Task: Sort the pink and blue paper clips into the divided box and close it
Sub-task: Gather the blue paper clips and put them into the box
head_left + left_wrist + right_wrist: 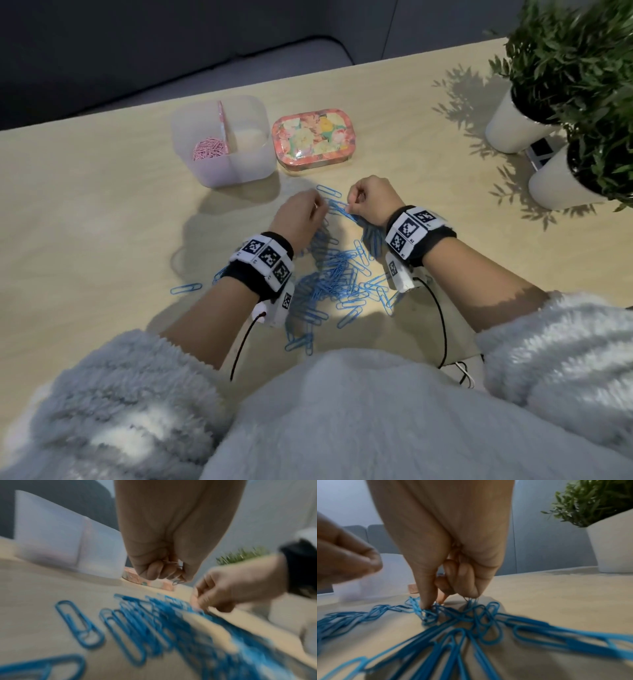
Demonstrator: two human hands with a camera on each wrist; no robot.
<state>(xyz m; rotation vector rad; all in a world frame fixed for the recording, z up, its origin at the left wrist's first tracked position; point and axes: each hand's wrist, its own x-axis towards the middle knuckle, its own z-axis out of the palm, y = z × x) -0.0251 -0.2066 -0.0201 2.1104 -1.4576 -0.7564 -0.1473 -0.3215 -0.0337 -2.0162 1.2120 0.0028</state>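
Right hand [371, 198] fingers [426, 599] curled, thumb and forefinger pinching into a tangle of blue paper clips [337, 277] at the far edge of the pile, tips touching the desk [102, 212]. A few clips hang from the curled fingers too. Left hand [301, 214] fingers [155, 572] also curled tight, pinching a small bunch; the left wrist view shows what looks like pinkish wire plus a bluish loop poking out below, blurred, colour not certain.

Both hands sit close together, the right one's fingertips down in the clips, left slightly raised. Most blue clips lie behind the fingers, toward the person's body, spread loosely, long axes pointing every way; one stray lies out left of the left wrist.

Divided box [222, 140] sits beyond and left of the fingers, nearer the left hand. Pink paper clips [209, 149] already in its left compartment; right compartment looks empty, likely the blue side. Floral lid [312, 138] just right of the box, straight ahead of the fingers, off the box.

Potted plants [582, 68] well off to the right.
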